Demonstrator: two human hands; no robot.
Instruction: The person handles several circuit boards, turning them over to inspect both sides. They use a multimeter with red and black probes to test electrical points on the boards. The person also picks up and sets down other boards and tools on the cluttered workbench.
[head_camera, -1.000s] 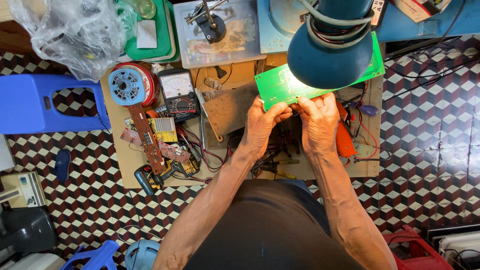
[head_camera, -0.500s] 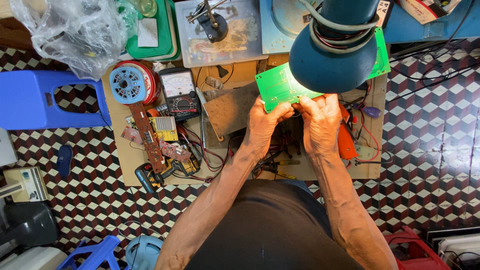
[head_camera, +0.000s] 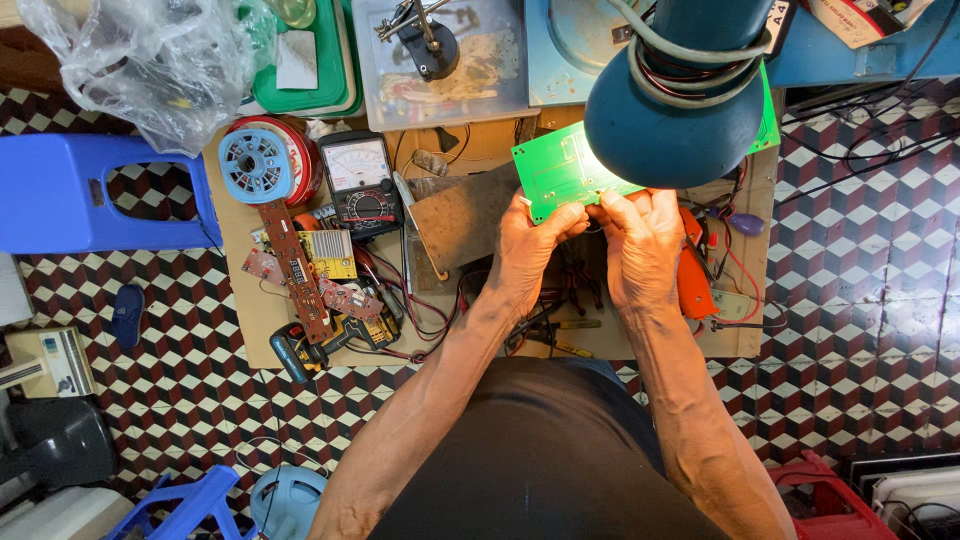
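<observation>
left hand (head_camera: 527, 248): gripping the lower left edge of the green circuit board (head_camera: 562, 176), fingers curled round it, thumb lying along the board's near edge.
right hand (head_camera: 640, 240): closing on the same board from the right, fingertips pinching its lower edge just beside the left hand; the two hands are almost touching.
green circuit board: being held up above the tabletop (head_camera: 240, 290), tilted, lit brightly from above; its right part is hiding behind the blue lamp head (head_camera: 680, 120).
blue lamp head: hanging right over the hands, with grey cable wound round its neck.
brown panel (head_camera: 455, 215): lying on the tabletop just left of the left hand.
analogue multimeter (head_camera: 362, 182): sitting further left, face up, near the red and blue wire spool (head_camera: 262, 162).
brown circuit strip (head_camera: 295, 270): lying lengthwise below the spool, with smaller boards and tangled wires crowding around it.
orange tool (head_camera: 692, 275): peeking out beside the right wrist; what kind it is, i cannot tell.
clear tray (head_camera: 460, 85): standing at the far edge of the tabletop with a small black stand (head_camera: 428, 42) in it.
plastic bag (head_camera: 150, 60): slumping at the far left corner.
blue stool (head_camera: 70, 195): standing on the chequered floor (head_camera: 870, 250) to the left of the tabletop.
</observation>
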